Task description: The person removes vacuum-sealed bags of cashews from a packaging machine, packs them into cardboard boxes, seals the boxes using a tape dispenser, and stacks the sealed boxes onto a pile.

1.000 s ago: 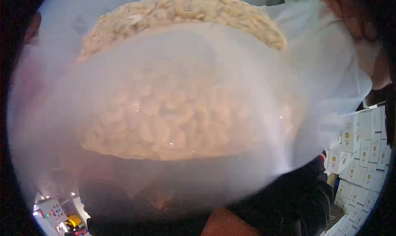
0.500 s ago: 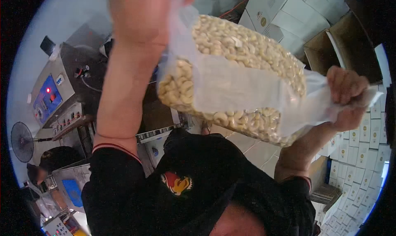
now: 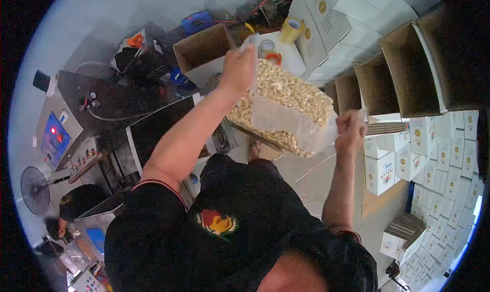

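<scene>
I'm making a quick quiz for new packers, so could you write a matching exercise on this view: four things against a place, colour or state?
1. Bag of nuts
2. Fan
3. Largest tape roll
4. Lamp

A. Yellow, near white cartons
B. Glowing red
C. Held between left hand and right hand
D. Far left of the view

Pairs: 1-C, 2-D, 3-A, 4-B

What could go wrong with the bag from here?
Slip or tear: the bag seems held only at its ends, by the left hand and right hand. If one grip fails, it could swing down or drop, perhaps near the foot.

Spill: I can't see whether the ends are sealed. If one is open, nuts could pour out.

Knock: the tape rolls stand close by in view; a wide swing might hit them.
</scene>
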The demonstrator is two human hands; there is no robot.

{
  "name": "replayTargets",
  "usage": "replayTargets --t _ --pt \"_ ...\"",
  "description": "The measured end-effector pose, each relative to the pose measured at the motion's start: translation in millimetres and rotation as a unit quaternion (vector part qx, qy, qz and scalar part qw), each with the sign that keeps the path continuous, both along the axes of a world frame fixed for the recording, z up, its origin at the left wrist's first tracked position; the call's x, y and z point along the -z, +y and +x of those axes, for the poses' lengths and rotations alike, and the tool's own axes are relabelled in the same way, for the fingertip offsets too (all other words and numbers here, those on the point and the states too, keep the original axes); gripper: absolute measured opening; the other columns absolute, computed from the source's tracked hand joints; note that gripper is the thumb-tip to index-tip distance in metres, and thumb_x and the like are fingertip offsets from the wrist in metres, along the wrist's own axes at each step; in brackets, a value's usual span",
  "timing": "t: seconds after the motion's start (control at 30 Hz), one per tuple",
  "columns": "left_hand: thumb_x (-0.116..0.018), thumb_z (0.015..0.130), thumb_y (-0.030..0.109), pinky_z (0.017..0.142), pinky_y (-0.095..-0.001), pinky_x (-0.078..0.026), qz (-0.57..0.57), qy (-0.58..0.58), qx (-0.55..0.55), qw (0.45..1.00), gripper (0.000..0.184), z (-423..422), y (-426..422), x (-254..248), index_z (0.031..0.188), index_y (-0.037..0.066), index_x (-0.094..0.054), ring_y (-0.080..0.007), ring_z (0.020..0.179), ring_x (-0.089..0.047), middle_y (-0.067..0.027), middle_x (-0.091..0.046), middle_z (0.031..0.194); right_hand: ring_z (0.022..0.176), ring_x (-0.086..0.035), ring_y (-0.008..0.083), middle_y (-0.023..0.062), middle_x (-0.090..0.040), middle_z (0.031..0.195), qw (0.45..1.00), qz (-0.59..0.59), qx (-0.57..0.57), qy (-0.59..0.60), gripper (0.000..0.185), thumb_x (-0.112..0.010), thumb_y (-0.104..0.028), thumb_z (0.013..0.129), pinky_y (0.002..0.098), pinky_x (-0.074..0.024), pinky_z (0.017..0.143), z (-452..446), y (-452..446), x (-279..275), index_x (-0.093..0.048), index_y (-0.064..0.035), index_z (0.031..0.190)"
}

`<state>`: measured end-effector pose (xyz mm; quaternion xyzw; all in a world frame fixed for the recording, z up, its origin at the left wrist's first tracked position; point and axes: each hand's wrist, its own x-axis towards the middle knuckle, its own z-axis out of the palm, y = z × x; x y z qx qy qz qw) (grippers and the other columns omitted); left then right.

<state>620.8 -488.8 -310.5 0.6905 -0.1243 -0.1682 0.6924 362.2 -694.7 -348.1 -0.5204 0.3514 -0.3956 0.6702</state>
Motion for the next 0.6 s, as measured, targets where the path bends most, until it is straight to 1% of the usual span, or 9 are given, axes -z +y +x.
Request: replayTargets --t 0.1,0.17,0.2,0.23,0.37,0.4,0.47,0.53,0.6 --pt "-0.049 0.097 0.027 0.06 -0.0346 -0.042 0.09 0.0 0.049 0.995 0.034 19 -10 99 0.069 0.007 -0.053 -0.016 0.059 -0.05 -0.0022 -0.048 0.06 0.065 -0.053 0.0159 0.0071 -0.059 0.075 0.984 -0.083 -0.106 0.114 0.03 -0.047 -0.031 0.1 0.0271 -0.0412 0.061 9 -20 54 -0.057 -0.0062 0.087" --pt "-0.05 0.096 0.029 0.064 -0.0356 -0.046 0.163 -0.06 0.089 0.981 0.033 10 -9 120 0.077 0.003 -0.059 -0.0181 0.065 -0.056 -0.0077 -0.058 0.068 0.07 -0.057 0.0178 0.008 -0.062 0.079 0.948 -0.224 -0.152 0.169 0.033 -0.043 -0.033 0.101 0.0301 -0.0449 0.068 11 -27 86 -0.058 -0.0057 0.09" --pt "-0.051 0.095 0.03 0.066 -0.0361 -0.047 0.191 -0.101 0.104 0.971 0.034 14 -8 119 0.081 0.001 -0.062 -0.0192 0.068 -0.06 -0.0104 -0.063 0.072 0.076 -0.059 0.0207 0.0091 -0.063 0.08 0.97 -0.173 -0.129 0.11 0.04 -0.036 -0.035 0.103 0.0345 -0.0461 0.075 20 -30 72 -0.06 -0.0042 0.093" --pt "-0.052 0.095 0.029 0.069 -0.0354 -0.048 0.184 -0.162 0.086 0.966 0.032 25 -13 103 0.085 0.002 -0.063 -0.0192 0.072 -0.062 -0.0107 -0.065 0.077 0.081 -0.06 0.0228 0.0109 -0.063 0.081 0.939 -0.287 -0.127 0.141 0.05 -0.03 -0.041 0.104 0.0352 -0.0459 0.079 29 -41 39 -0.061 -0.0031 0.094" --pt "-0.055 0.096 0.027 0.077 -0.0322 -0.049 0.082 -0.315 0.036 0.945 0.026 63 -16 -32 0.09 0.003 -0.065 -0.0165 0.08 -0.064 -0.0081 -0.069 0.083 0.082 -0.059 0.025 0.0157 -0.062 0.086 0.955 -0.267 -0.092 -0.094 0.061 -0.031 -0.05 0.103 0.0392 -0.0471 0.08 64 -77 -88 -0.061 0.0021 0.089" --pt "-0.054 0.098 0.025 0.081 -0.0302 -0.048 0.074 -0.333 0.007 0.94 0.025 71 -10 -64 0.089 0.004 -0.064 -0.0145 0.082 -0.063 -0.0066 -0.069 0.083 0.081 -0.059 0.0254 0.0155 -0.061 0.086 0.946 -0.31 -0.076 -0.055 0.06 -0.032 -0.049 0.103 0.0397 -0.0475 0.08 68 -73 -116 -0.06 0.0022 0.089" --pt "-0.052 0.099 0.026 0.08 -0.0292 -0.048 0.035 -0.337 -0.018 0.941 0.028 83 15 -100 0.09 0.002 -0.063 -0.013 0.084 -0.062 -0.007 -0.069 0.085 0.08 -0.059 0.024 0.0152 -0.061 0.085 0.939 -0.32 -0.087 -0.089 0.054 -0.034 -0.045 0.103 0.0364 -0.0484 0.077 84 -71 -131 -0.058 0.0016 0.089" --pt "-0.055 0.097 0.026 0.077 -0.0305 -0.049 0.102 -0.407 -0.037 0.907 0.026 85 59 -110 0.093 0.002 -0.064 -0.0161 0.081 -0.064 -0.0079 -0.068 0.084 0.079 -0.058 0.0226 0.014 -0.061 0.084 0.916 -0.374 -0.121 -0.079 0.049 -0.036 -0.041 0.103 0.0348 -0.0484 0.076 94 -59 -123 -0.058 0.001 0.089" --pt "-0.057 0.095 0.025 0.076 -0.0315 -0.049 0.182 -0.396 -0.059 0.898 0.025 83 107 -103 0.095 0.002 -0.064 -0.0196 0.082 -0.065 -0.0099 -0.068 0.086 0.076 -0.059 0.0191 0.0103 -0.062 0.08 0.942 -0.285 -0.172 -0.027 0.035 -0.044 -0.031 0.1 0.0329 -0.0478 0.072 106 -44 -68 -0.06 -0.0015 0.089"
